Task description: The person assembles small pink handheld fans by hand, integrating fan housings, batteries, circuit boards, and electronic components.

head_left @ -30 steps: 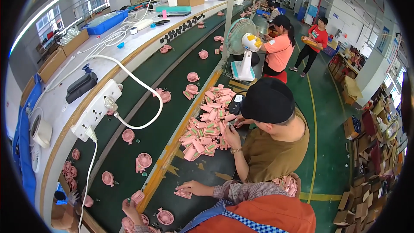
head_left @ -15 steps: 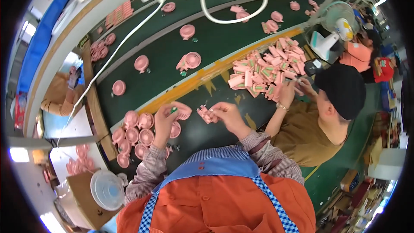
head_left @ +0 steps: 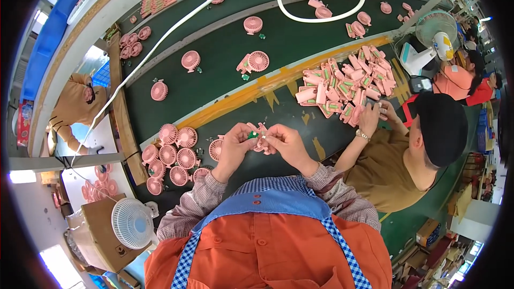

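My left hand [head_left: 234, 149] and my right hand [head_left: 290, 144] are close together above the dark work surface, fingers pinched. At the left fingertips is a small green circuit board [head_left: 252, 135]. A pink plastic fan casing [head_left: 261, 145] is between the hands, its lower part in my right fingers. Whether the fan head seen earlier in the left hand is joined to it is hidden by the fingers. Beside my left wrist lie several round pink fan heads [head_left: 186, 158] with slatted grilles.
Beyond a yellow-taped ledge [head_left: 225, 102], a green conveyor belt [head_left: 176, 93] carries scattered pink fan parts. At right, a co-worker [head_left: 391, 166] handles parts by a heap of pink casings [head_left: 342, 85]. A white cable [head_left: 155, 48] hangs across the left; a desk fan [head_left: 132, 223] stands lower left.
My left hand has moved right and inward with the green board, meeting the casing in my right hand. The fan head it held is now mostly hidden. The whole view has shifted slightly.
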The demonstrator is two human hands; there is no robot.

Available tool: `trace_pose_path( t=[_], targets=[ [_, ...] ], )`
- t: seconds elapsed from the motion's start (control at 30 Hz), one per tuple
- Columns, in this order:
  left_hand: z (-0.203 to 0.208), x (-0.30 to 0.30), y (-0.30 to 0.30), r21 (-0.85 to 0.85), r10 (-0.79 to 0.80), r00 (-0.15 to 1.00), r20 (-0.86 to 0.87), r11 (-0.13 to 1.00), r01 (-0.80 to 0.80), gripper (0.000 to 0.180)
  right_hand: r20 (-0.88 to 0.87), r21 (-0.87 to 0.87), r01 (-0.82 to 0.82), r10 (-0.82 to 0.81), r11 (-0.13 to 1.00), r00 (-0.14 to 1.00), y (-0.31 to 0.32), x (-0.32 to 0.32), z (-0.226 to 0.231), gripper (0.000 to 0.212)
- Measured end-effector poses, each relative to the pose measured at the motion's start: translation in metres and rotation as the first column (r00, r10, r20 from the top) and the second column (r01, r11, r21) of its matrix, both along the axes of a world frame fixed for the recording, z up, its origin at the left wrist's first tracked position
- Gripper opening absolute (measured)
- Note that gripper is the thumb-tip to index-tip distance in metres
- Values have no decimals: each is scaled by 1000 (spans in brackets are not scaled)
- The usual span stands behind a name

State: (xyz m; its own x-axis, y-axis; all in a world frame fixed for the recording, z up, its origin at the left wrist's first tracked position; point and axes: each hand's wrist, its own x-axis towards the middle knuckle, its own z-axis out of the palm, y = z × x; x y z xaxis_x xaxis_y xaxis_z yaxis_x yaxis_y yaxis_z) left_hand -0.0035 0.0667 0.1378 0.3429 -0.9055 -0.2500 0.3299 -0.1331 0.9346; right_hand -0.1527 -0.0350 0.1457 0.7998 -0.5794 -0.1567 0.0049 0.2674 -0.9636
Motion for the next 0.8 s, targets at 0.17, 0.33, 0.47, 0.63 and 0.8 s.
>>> trace_pose_path(
  t=[0.17,0.33,0.47,0.63,0.8],
  targets=[
    [5,-2,-6,-69,-61,998,10,996,61,15,-29,-66,17,-19,998,999,-2,6,4,5],
    [2,-3,-6,-35,-95,995,-7,995,94,15,-60,-257,48,-66,965,996,-4,8,1,3],
    [4,-3,-8,-22,-113,994,7,993,113,15,-32,-470,84,-112,879,993,-7,9,4,4],
    [5,-7,-11,-31,-82,994,77,996,84,14,-45,-411,29,-53,911,998,-9,7,5,4],
    [11,-8,-12,3,-135,964,228,990,138,12,-20,-374,73,-86,925,996,-8,7,9,5]
  ],
)
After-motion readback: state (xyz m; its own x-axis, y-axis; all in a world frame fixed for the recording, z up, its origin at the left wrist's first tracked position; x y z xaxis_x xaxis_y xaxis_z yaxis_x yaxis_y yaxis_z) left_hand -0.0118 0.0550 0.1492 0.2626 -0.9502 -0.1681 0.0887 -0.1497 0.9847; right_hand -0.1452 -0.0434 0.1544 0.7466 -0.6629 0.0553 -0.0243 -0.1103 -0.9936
